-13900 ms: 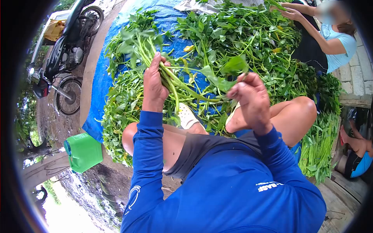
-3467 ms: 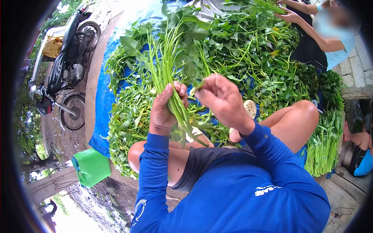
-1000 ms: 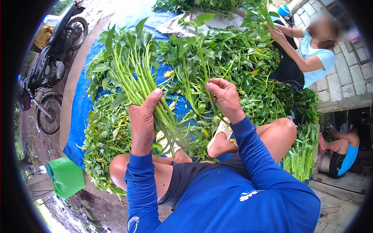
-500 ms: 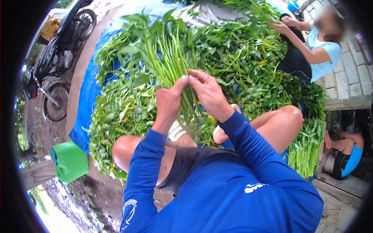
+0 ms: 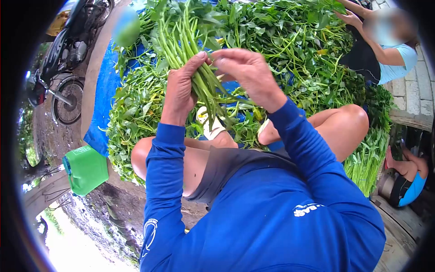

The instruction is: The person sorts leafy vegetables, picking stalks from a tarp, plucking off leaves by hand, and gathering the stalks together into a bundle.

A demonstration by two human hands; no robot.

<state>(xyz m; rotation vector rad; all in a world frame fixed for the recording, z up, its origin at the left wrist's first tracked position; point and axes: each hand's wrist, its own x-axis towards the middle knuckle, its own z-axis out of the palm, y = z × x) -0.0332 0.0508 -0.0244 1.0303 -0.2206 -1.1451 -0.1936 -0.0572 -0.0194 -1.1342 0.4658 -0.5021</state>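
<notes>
A bunch of water spinach (image 5: 181, 43) is gripped in my left hand (image 5: 180, 86), leaves pointing away from me and stem ends hanging down toward my lap. The thumb presses across the stems. My right hand (image 5: 249, 75) is close beside the bunch, at the level of my left thumb. Its thumb and fingers come together in a pinch next to the stems, but whatever lies between the fingertips is too small to make out. Under both hands spreads a big heap of loose water spinach (image 5: 140, 109).
A blue tarp (image 5: 102, 109) lies beneath the greens. At left stand a green container (image 5: 88, 170) and a motorcycle (image 5: 68, 72). Upright stems (image 5: 362, 170) are stacked by my right knee. One person (image 5: 389, 61) handles greens at upper right; another person (image 5: 410, 181) sits at right.
My view has shifted, and both hands with the bunch sit higher in it. The right hand has drawn slightly off the stems, to the right. The nearby person's hands have moved toward the top edge.
</notes>
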